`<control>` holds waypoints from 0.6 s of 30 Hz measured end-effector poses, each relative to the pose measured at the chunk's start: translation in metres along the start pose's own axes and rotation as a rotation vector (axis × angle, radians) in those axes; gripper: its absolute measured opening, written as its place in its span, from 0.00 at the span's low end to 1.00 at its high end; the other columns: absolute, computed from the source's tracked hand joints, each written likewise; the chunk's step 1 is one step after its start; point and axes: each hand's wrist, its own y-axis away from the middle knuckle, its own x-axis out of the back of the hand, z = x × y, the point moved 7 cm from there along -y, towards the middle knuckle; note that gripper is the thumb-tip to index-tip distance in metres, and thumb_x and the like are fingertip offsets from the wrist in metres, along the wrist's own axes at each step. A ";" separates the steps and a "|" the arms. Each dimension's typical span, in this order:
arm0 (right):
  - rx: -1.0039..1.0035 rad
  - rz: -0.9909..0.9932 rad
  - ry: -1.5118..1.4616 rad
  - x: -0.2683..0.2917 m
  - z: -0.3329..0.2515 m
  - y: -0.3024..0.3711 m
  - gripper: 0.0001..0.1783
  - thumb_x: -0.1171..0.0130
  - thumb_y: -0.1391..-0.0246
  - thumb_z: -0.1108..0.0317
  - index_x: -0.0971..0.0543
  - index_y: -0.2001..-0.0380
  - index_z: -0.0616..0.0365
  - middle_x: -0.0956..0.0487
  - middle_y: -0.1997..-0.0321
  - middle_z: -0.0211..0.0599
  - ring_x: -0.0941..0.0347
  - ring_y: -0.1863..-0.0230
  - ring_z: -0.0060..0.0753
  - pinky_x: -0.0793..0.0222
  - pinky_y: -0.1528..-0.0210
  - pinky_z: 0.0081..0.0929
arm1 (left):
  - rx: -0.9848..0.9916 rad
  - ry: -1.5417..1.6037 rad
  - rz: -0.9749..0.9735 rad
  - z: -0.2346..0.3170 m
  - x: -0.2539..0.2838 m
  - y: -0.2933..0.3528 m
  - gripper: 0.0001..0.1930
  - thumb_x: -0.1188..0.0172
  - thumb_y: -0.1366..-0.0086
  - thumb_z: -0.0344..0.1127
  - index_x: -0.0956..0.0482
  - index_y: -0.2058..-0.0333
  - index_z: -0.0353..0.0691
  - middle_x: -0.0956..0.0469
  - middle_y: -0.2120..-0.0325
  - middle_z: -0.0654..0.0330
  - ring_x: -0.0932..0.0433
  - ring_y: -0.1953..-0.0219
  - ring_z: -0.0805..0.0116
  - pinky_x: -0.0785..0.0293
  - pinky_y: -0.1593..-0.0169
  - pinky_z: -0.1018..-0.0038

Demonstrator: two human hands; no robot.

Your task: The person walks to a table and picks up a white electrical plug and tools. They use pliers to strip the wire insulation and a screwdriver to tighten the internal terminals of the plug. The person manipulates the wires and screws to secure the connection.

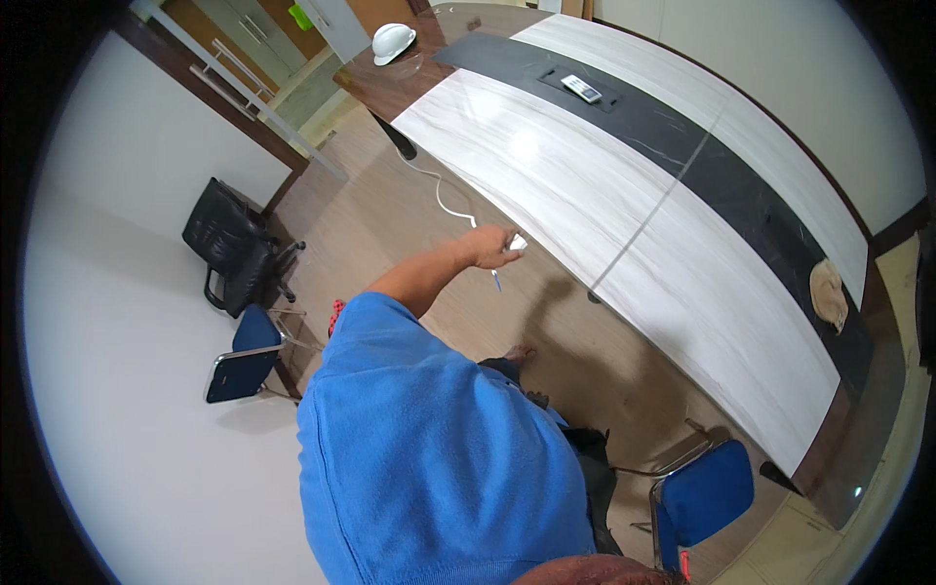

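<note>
From my end, the left hand (489, 247) has fingers closed around a small white piece (518, 242), probably light and rigid, so I'd grip its sides; can't see the right hand.

We look down from the wearer's head through one wide fisheye lens, the left of a side-by-side pair. The blue shirt (439, 458) looms closest to us in the lower middle; the outstretched hand (490, 248) near the centre lies farther off, the floor (356, 229) deeper still. We face steeply downward, so the long table (585, 185) runs aslant from upper left to lower right, its edges bowed, and our frame darkens to black at the corners.
</note>
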 end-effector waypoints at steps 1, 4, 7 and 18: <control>-0.001 -0.009 0.005 -0.015 -0.016 0.008 0.14 0.41 0.43 0.63 0.20 0.66 0.65 0.18 0.65 0.49 0.20 0.65 0.45 0.23 0.64 0.42 | -0.012 0.008 -0.011 -0.012 0.004 0.000 0.29 0.43 0.36 0.54 0.29 0.46 0.35 0.19 0.63 0.41 0.21 0.58 0.40 0.25 0.53 0.54; -0.015 -0.028 0.030 -0.052 -0.057 0.041 0.14 0.41 0.43 0.63 0.20 0.65 0.66 0.18 0.64 0.49 0.20 0.65 0.45 0.23 0.64 0.41 | -0.064 0.060 -0.035 -0.050 0.016 0.005 0.28 0.43 0.36 0.54 0.29 0.48 0.35 0.19 0.64 0.41 0.22 0.58 0.39 0.25 0.53 0.54; -0.033 -0.051 0.038 -0.089 -0.094 0.071 0.14 0.40 0.43 0.63 0.20 0.65 0.66 0.18 0.64 0.50 0.20 0.64 0.44 0.23 0.63 0.41 | -0.108 0.133 -0.074 -0.102 0.022 0.018 0.27 0.43 0.36 0.54 0.28 0.50 0.36 0.20 0.65 0.40 0.22 0.58 0.39 0.26 0.53 0.53; -0.068 -0.056 0.029 -0.175 -0.176 0.176 0.15 0.39 0.44 0.63 0.21 0.64 0.68 0.19 0.61 0.50 0.21 0.62 0.43 0.23 0.61 0.40 | -0.180 0.292 -0.068 -0.212 0.015 0.080 0.27 0.43 0.37 0.54 0.28 0.49 0.39 0.20 0.68 0.40 0.21 0.61 0.40 0.25 0.56 0.52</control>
